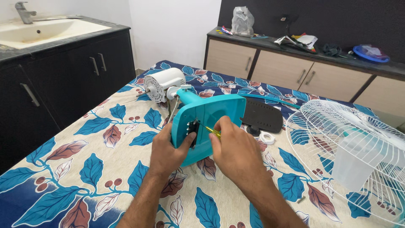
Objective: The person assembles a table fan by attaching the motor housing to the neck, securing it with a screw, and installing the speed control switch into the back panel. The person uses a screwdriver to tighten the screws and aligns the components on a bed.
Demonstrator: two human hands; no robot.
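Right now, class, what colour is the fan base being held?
Turquoise fan base, clearest in the head view.

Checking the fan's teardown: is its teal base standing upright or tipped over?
Tipped over: the teal base lies on the patterned cloth, underside facing the camera, white motor resting sideways behind it.

The fan base [211,122] is set on the surface [84,169], with the motor [162,83] behind it. The base plate [262,115] and tape roll [266,137] are placed to its right, the fan guard [350,147] farther right.
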